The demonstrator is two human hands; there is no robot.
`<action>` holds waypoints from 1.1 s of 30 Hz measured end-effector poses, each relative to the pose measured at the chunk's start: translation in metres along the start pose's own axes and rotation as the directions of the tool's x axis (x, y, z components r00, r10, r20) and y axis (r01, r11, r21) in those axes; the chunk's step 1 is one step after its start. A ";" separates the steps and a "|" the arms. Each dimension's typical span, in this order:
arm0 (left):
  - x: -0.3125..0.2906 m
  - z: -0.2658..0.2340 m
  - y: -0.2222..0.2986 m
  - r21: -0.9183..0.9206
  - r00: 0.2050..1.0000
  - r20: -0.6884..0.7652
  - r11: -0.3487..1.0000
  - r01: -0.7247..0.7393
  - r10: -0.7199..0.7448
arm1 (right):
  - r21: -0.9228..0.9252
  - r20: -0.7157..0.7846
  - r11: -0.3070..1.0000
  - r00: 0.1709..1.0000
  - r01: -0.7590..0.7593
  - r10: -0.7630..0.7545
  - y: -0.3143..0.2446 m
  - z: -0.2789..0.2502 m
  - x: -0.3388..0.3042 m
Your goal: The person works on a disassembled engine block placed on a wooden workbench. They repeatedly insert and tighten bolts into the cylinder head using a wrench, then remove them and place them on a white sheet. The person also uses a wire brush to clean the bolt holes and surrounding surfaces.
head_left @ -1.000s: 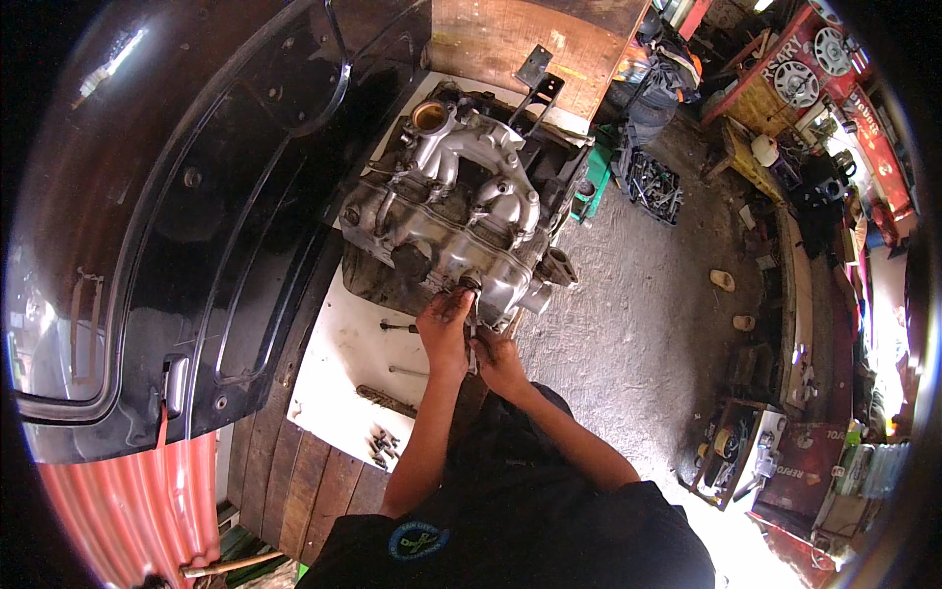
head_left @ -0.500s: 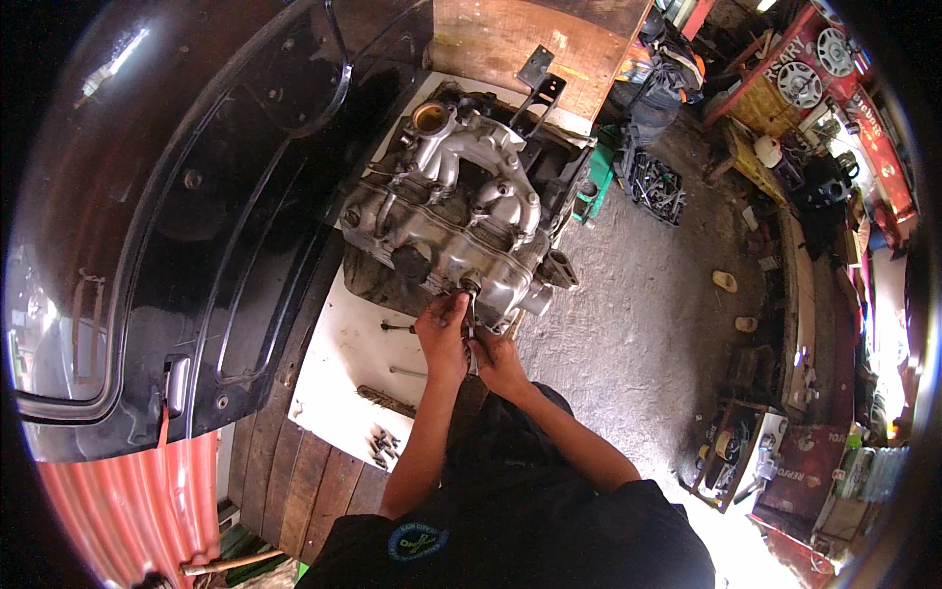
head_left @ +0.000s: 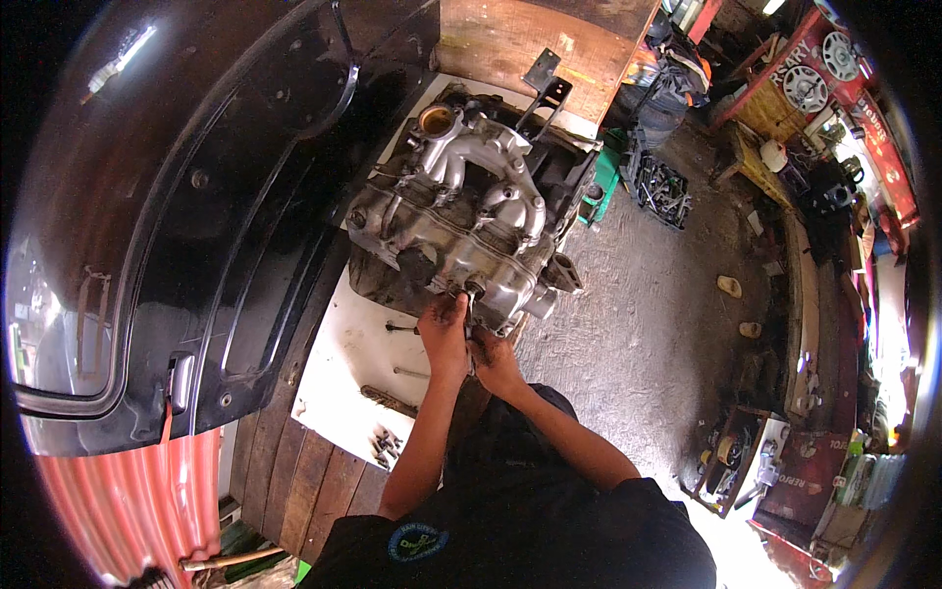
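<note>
A silver-grey engine (head_left: 432, 240) with a curved metal intake manifold (head_left: 481, 162) on top rests on a white board at the edge of a wooden bench. At its near side my left hand (head_left: 445, 322) is closed, thumb pointing up by a round fitting on the cover. Just right of it and slightly lower, my right hand (head_left: 494, 355) is closed around the lower part of a slim metal wrench (head_left: 472, 312). The wrench's upper end meets the engine near that fitting. Both hands partly hide the tool, so its exact head cannot be made out.
On the white board (head_left: 339, 368) lie several bolts (head_left: 386, 448), a thin rod (head_left: 410, 372) and a dark elongated part (head_left: 388, 401). A black vehicle panel (head_left: 196, 226) stands at left. A tray of tools (head_left: 659, 191) sits on the concrete floor (head_left: 628, 294).
The view has shifted slightly, so the engine appears a little lower and to the right. My hands stay at the same spot, still closed on the wrench.
</note>
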State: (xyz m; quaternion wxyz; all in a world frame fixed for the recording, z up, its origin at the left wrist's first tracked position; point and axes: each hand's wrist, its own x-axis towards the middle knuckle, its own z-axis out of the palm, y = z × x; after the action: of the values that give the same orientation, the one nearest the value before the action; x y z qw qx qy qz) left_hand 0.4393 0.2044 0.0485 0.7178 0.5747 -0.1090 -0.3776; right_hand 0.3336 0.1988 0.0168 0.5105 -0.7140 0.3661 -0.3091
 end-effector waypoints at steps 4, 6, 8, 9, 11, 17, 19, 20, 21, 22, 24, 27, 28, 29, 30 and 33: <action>0.002 0.000 0.005 0.102 0.997 0.024 0.992 -0.077 0.075 | 0.088 0.007 0.996 1.000 -0.027 0.026 0.028 0.014 0.001; 0.001 0.000 0.007 0.101 0.996 0.014 0.991 -0.084 0.083 | 0.076 -0.008 0.995 0.998 0.066 -0.066 0.020 0.013 0.004; -0.001 0.005 0.012 0.109 0.999 0.002 0.993 -0.052 0.053 | 0.160 -0.039 0.987 0.999 0.028 -0.022 0.040 0.022 0.005; -0.002 0.006 0.013 0.114 0.999 -0.003 0.993 -0.036 0.036 | 0.202 -0.055 0.979 0.998 0.010 0.001 0.051 0.026 0.004; 0.000 0.002 0.010 0.106 1.000 0.005 0.994 -0.023 0.023 | 0.210 -0.036 0.978 0.999 -0.003 0.011 0.048 0.027 0.005; -0.001 0.007 0.018 0.068 1.000 0.014 0.998 -0.017 0.016 | 0.276 0.010 0.959 0.998 -0.060 0.060 0.047 0.027 0.008; 0.000 0.005 0.017 0.075 1.000 0.023 0.997 -0.009 0.007 | 0.367 0.029 0.925 0.995 -0.100 0.096 0.038 0.026 0.008; 0.003 0.002 0.012 0.091 1.000 0.030 0.996 -0.010 0.008 | 0.427 0.017 0.900 0.996 -0.086 0.087 0.031 0.028 0.010; 0.004 0.000 0.009 0.108 0.999 0.037 0.994 -0.012 0.008 | 0.484 0.004 0.872 0.997 -0.071 0.080 0.027 0.029 0.011; 0.005 0.000 0.009 0.142 0.999 0.032 0.989 -0.033 0.029 | 0.435 0.036 0.896 0.996 -0.091 0.084 0.029 0.028 0.011; 0.005 0.002 0.010 0.211 0.997 0.023 0.975 -0.075 0.072 | 0.333 0.100 0.935 0.990 -0.125 0.097 0.032 0.023 0.011; 0.008 0.004 0.014 0.410 0.982 0.013 0.895 -0.177 0.188 | 0.441 0.118 0.873 0.978 -0.209 0.174 0.021 0.022 0.009; 0.010 0.004 0.014 0.422 0.978 0.033 0.885 -0.198 0.204 | 0.404 0.082 0.899 0.985 -0.171 0.151 0.028 0.023 0.008; 0.012 0.003 0.013 0.435 0.974 0.050 0.873 -0.220 0.220 | 0.365 0.050 0.921 0.991 -0.134 0.125 0.039 0.026 0.007; 0.014 0.001 0.013 0.448 0.969 0.068 0.861 -0.242 0.237 | 0.325 0.019 0.940 0.995 -0.098 0.097 0.049 0.027 0.006; 0.019 -0.009 0.020 0.604 0.938 0.161 0.720 -0.340 0.307 | 0.220 0.107 0.940 0.964 -0.262 0.244 -0.007 -0.005 0.008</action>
State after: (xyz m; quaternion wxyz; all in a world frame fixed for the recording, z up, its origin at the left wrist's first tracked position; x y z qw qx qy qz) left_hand 0.4656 0.1998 0.0583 0.5387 0.7418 -0.3439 -0.2029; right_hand 0.3350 0.1914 0.0258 0.6399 -0.6080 0.3959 -0.2534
